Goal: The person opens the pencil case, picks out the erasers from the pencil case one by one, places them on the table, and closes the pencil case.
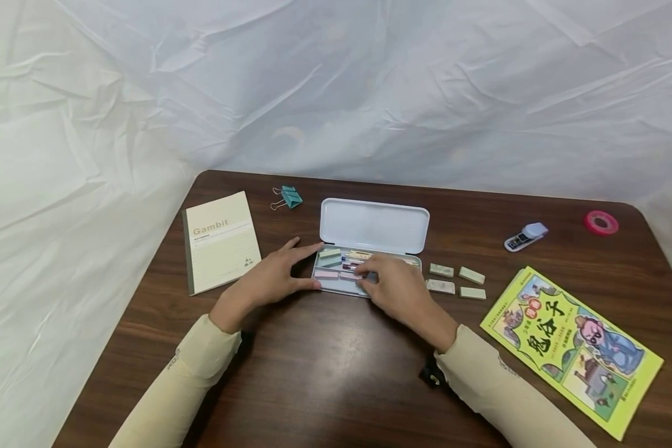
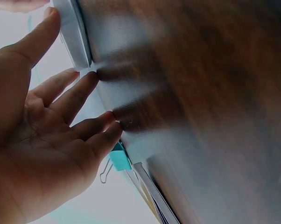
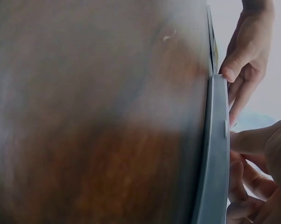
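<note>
An open white pencil case [image 1: 374, 225] lies in the middle of the table with its lid raised at the back. In its tray are pens [image 1: 351, 264], a greenish-white eraser [image 1: 330, 254] and pink erasers [image 1: 326, 275]. My left hand [image 1: 273, 272] steadies the case's left end, thumb and index finger stretched to its corners; the left wrist view shows the fingers spread. My right hand [image 1: 399, 285] reaches into the tray, thumb and index finger pinching the right end of a pink eraser [image 1: 349, 276]. Its other fingers are partly hidden.
Several pale erasers [image 1: 441, 286] lie right of the case. A notebook [image 1: 224, 242] and a teal binder clip [image 1: 290, 196] are on the left. Rightward sit a yellow-green comic book [image 1: 571, 351], a small white-and-black device [image 1: 526, 237] and a pink tape roll [image 1: 588, 223].
</note>
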The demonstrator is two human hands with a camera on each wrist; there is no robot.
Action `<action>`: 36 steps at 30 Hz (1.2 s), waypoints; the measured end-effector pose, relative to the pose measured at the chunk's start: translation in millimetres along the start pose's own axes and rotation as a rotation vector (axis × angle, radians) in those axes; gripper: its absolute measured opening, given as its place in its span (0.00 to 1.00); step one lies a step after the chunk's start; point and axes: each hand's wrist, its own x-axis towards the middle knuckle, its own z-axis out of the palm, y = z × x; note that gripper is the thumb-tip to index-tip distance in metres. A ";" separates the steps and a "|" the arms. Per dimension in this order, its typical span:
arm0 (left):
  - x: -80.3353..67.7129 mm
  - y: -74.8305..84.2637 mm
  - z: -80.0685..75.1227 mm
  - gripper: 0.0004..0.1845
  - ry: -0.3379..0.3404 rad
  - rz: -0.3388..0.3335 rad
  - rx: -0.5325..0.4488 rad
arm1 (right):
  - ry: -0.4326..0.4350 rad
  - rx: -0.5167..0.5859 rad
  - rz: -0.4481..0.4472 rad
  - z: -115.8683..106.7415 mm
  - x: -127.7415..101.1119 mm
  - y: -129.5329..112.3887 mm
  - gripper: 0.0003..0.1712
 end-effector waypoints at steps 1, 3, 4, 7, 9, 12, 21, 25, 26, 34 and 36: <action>0.3 -0.3 0.3 0.47 0.001 0.001 0.001 | 0.003 -0.016 -0.007 5.4 1.2 4.8 0.07; 0.7 -0.6 0.8 0.47 0.003 0.002 0.003 | 0.006 -0.036 -0.014 11.3 3.0 9.1 0.07; 1.0 -0.9 1.2 0.47 0.003 0.003 0.003 | -0.002 -0.041 -0.008 11.2 3.6 7.7 0.07; 0.8 -0.7 1.2 0.47 0.003 0.004 0.003 | 0.002 -0.040 0.002 13.3 4.7 6.3 0.07; 0.6 -0.7 1.1 0.47 0.004 0.003 0.003 | -0.003 -0.027 0.018 12.8 4.9 3.1 0.07; 0.2 -0.4 1.0 0.47 0.002 0.002 0.001 | 0.015 -0.014 0.020 19.2 5.7 7.8 0.06; 1.0 0.4 1.5 0.47 0.002 -0.004 0.006 | 0.004 0.071 0.049 7.8 -0.5 2.8 0.05; 1.2 1.0 1.7 0.47 0.004 -0.005 0.011 | -0.029 0.134 0.069 -16.7 -8.5 -11.6 0.06; 1.1 1.2 1.5 0.47 0.006 -0.004 0.011 | -0.036 0.143 0.078 -22.9 -10.6 -14.1 0.06; 0.1 0.2 1.9 0.47 0.013 0.003 0.008 | -0.044 0.228 0.112 -43.4 -23.5 4.8 0.07; 0.1 0.2 2.1 0.47 0.014 0.004 0.006 | -0.042 0.262 0.103 -48.5 -28.6 11.1 0.07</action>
